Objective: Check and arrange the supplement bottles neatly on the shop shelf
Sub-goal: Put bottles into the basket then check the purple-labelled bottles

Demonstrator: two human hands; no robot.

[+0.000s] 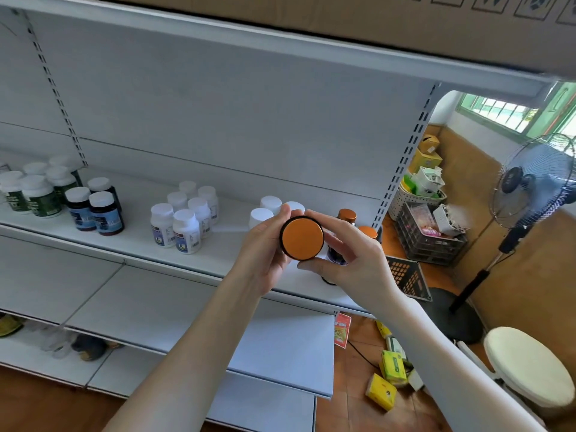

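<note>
Gripping one orange-capped bottle [302, 237], left hand [261, 260] and right hand [355, 263] both curl round it, two orange-lidded bottles [347, 215] at three o'clock, six white bottles [186, 230] at nine.

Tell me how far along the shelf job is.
Done: green-label bottles, dark bottles and white bottles stand grouped on the shelf. In hand: left hand and right hand hold an orange-capped bottle. Left: probably setting it beside the orange-capped pair at the shelf's right end.

The orange-capped bottle [302, 237] shows only its lid (body hidden); labels on white-capped bottles [186, 232] are illegible.
</note>
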